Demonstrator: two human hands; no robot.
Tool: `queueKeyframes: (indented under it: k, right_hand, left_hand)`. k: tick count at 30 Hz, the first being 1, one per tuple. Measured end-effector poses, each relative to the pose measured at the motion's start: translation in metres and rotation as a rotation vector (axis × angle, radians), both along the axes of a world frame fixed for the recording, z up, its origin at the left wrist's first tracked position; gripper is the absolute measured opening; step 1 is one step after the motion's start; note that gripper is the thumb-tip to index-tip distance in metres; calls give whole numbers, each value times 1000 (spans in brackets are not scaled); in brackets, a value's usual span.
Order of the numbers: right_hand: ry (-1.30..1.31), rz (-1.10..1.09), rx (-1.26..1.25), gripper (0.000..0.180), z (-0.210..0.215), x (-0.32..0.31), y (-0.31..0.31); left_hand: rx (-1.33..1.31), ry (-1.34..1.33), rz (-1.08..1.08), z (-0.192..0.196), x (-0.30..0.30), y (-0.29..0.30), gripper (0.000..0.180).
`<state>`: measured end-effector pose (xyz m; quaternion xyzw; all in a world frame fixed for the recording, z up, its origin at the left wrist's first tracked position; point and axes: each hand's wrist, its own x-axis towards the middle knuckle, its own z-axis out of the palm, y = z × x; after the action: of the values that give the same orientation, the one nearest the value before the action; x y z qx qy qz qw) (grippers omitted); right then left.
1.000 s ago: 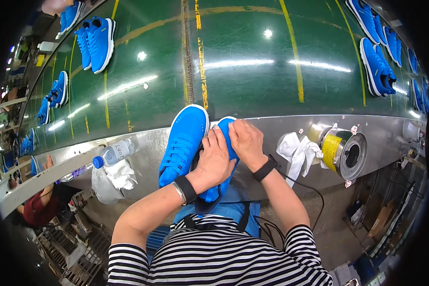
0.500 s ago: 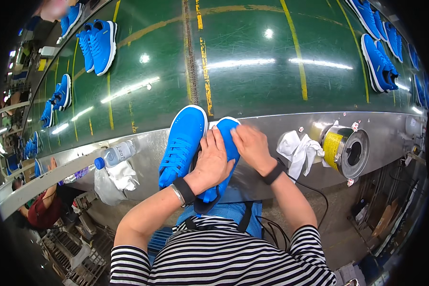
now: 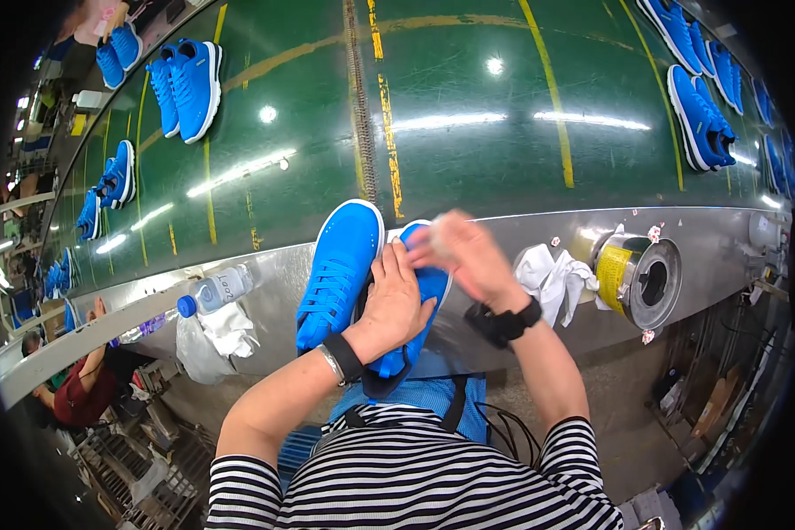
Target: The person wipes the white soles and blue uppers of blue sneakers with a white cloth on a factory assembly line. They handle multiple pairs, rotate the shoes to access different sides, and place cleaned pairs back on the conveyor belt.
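Observation:
Two blue sneakers with white soles lie side by side on the metal ledge in front of me, toes pointing away. My left hand (image 3: pixel 392 300) rests across the right sneaker (image 3: pixel 432 284), fingers stretched over its upper and thumb on its far side, holding it in place. To the left, the other sneaker (image 3: pixel 334 265) stands with its laces showing. Above the right sneaker's toe hovers my right hand (image 3: pixel 470 256), smeared by motion. Something pale may be at its fingertips, but the blur hides what it is. Both wrists wear dark bands.
Beyond the metal ledge (image 3: pixel 495 331) runs a green belt (image 3: pixel 468 79) carrying blue sneakers (image 3: pixel 188 88) at left and more sneakers (image 3: pixel 700 119) at right. A white cloth (image 3: pixel 556 281) and a yellow-labelled tin (image 3: pixel 616 272) stand at right, a blue-capped bottle (image 3: pixel 221 290) at left. A co-worker (image 3: pixel 84 384) sits far left.
My right hand has lifted off the right sneaker's toe and swung slightly up. The left hand stays on the sneaker. At far left, the belt's sneakers have shifted slightly.

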<state>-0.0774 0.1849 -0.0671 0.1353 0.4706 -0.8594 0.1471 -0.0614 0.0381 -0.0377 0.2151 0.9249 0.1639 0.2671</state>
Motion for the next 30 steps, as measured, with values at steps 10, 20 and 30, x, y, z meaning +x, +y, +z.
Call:
queueKeyframes:
  k: [10,20,30]
  right_hand:
    - [-184,-99,-126,22,-7,2,-6]
    - [404,-196,1002,11,-10,23,-11]
    - [593,-212,1281,8,-4,38,-20]
  left_hand:
    - [25,-2,11,-1,2,-2,94]
    - [54,3,26,1,0,-2,94]
    - [84,34,3,-7,1,-5,94]
